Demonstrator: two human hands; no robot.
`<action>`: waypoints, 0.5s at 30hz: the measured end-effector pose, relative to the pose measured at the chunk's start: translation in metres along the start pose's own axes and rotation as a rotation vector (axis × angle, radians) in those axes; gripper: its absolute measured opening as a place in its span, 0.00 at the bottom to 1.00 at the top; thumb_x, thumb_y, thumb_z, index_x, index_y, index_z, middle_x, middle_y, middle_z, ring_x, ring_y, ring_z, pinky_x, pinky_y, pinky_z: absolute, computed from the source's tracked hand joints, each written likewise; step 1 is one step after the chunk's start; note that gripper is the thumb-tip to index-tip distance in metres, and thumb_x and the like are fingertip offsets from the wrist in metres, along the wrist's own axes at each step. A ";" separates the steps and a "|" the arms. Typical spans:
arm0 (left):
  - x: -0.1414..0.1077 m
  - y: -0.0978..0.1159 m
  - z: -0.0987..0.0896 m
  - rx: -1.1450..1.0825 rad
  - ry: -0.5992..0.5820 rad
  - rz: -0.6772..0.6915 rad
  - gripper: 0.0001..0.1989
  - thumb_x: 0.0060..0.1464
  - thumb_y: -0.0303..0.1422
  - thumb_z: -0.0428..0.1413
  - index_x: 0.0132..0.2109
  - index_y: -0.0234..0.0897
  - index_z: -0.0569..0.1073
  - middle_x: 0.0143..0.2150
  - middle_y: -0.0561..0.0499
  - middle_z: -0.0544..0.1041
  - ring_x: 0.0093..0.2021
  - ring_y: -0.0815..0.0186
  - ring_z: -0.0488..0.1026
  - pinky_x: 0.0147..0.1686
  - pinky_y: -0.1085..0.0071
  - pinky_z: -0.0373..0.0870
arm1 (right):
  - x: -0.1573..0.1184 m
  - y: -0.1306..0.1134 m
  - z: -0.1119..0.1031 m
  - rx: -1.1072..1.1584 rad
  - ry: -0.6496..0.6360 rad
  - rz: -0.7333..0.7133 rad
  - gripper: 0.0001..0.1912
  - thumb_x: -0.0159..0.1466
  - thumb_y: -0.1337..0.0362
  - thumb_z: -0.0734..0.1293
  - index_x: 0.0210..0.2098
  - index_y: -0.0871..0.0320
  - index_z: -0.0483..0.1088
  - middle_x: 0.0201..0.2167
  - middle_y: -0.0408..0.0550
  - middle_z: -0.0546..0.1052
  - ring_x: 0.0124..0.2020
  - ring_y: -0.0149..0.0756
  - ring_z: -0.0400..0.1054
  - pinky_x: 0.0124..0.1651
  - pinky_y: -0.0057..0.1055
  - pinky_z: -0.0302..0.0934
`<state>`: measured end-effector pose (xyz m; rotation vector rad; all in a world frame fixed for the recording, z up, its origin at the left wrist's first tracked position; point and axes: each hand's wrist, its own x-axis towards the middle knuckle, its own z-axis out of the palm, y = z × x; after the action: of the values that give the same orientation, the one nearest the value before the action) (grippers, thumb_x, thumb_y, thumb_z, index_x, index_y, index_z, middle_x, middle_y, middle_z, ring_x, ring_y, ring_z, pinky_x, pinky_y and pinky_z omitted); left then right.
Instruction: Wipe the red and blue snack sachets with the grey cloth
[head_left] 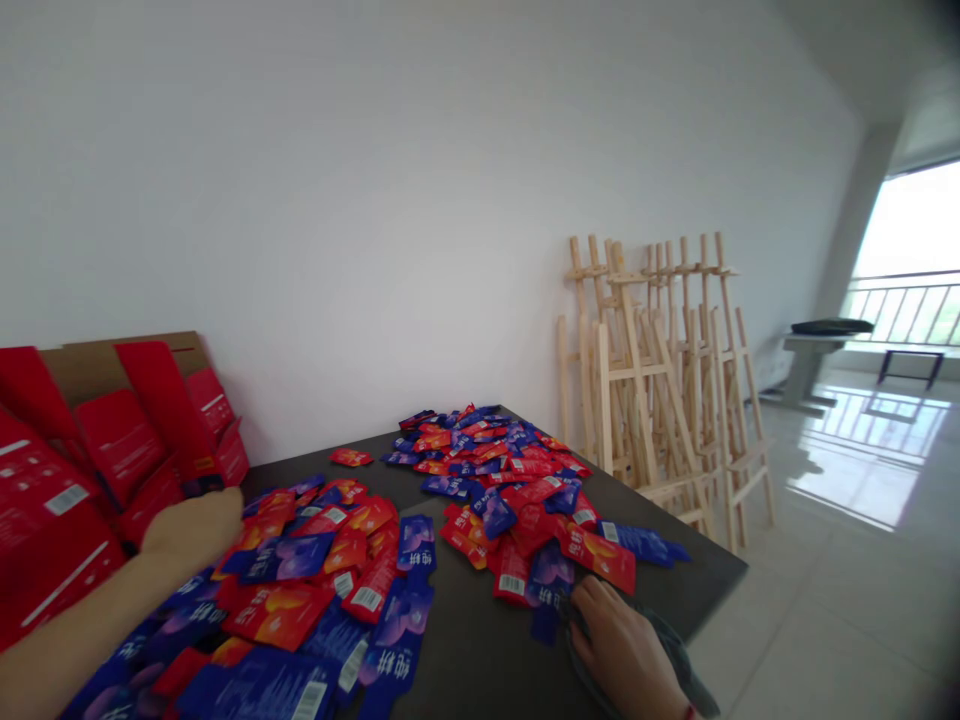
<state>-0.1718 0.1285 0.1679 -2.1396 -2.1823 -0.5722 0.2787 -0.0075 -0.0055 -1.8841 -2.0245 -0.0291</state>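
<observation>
My left hand (196, 522) reaches over the left side of the table, between the open red boxes and the left pile of packets (289, 610); its fingers bend down out of sight. Close to the table's right edge, my right hand (626, 645) has its fingers curled over a dark grey, cloth-like item (667, 650). Just left of its fingertips lies a blue packet (551, 580), at the near end of the right pile of red and blue packets (517, 480). The packets are flat, some with white barcodes.
Open red boxes (120, 430) stand at the left of the black table (465, 620), in front of a white wall. Wooden easels (652, 380) lean beyond the right edge. Farther right are a grey table (806, 370), a low dark stool (911, 365) and a window.
</observation>
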 end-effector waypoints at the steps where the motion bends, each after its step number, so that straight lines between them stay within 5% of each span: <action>1: -0.004 0.014 0.010 0.076 -0.017 0.109 0.07 0.51 0.29 0.48 0.26 0.36 0.64 0.22 0.54 0.69 0.29 0.60 0.72 0.36 0.61 0.67 | 0.000 -0.001 -0.001 0.003 0.000 0.003 0.10 0.59 0.72 0.60 0.37 0.55 0.68 0.40 0.48 0.71 0.43 0.40 0.66 0.44 0.33 0.58; 4: -0.020 0.074 0.059 0.142 -0.128 0.444 0.09 0.55 0.29 0.47 0.36 0.37 0.72 0.42 0.48 0.75 0.44 0.59 0.71 0.47 0.65 0.64 | 0.000 -0.002 -0.004 0.006 0.006 0.012 0.10 0.59 0.73 0.60 0.37 0.55 0.68 0.40 0.48 0.72 0.44 0.40 0.67 0.44 0.32 0.58; 6: -0.030 0.117 0.098 0.197 -0.246 0.618 0.11 0.52 0.26 0.48 0.41 0.36 0.73 0.45 0.45 0.75 0.48 0.59 0.71 0.51 0.65 0.63 | 0.000 -0.002 -0.005 0.002 0.005 0.018 0.09 0.59 0.73 0.61 0.37 0.56 0.68 0.40 0.48 0.72 0.44 0.40 0.67 0.44 0.32 0.58; 9: -0.034 0.166 0.146 0.232 -0.294 0.676 0.26 0.49 0.21 0.48 0.56 0.32 0.67 0.60 0.37 0.67 0.60 0.54 0.62 0.57 0.57 0.58 | 0.001 -0.001 -0.005 -0.006 -0.005 0.027 0.09 0.59 0.72 0.60 0.36 0.56 0.68 0.39 0.48 0.72 0.43 0.40 0.67 0.42 0.32 0.58; 12: -0.028 0.188 0.169 0.247 -0.332 0.694 0.33 0.47 0.20 0.49 0.62 0.30 0.60 0.64 0.34 0.60 0.64 0.51 0.57 0.58 0.53 0.57 | 0.000 0.001 -0.005 -0.010 -0.011 0.026 0.08 0.59 0.72 0.60 0.36 0.56 0.67 0.39 0.47 0.71 0.42 0.40 0.68 0.42 0.32 0.58; 15: -0.027 0.193 0.169 0.248 -0.341 0.721 0.32 0.47 0.22 0.53 0.61 0.30 0.61 0.60 0.34 0.66 0.61 0.52 0.62 0.58 0.55 0.58 | -0.001 0.004 -0.003 -0.009 -0.006 0.021 0.09 0.58 0.72 0.60 0.37 0.56 0.67 0.40 0.47 0.72 0.43 0.39 0.67 0.43 0.31 0.58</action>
<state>0.0558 0.1470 0.0481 -2.7575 -1.2984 0.1105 0.2830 -0.0087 -0.0036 -1.9130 -2.0119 -0.0273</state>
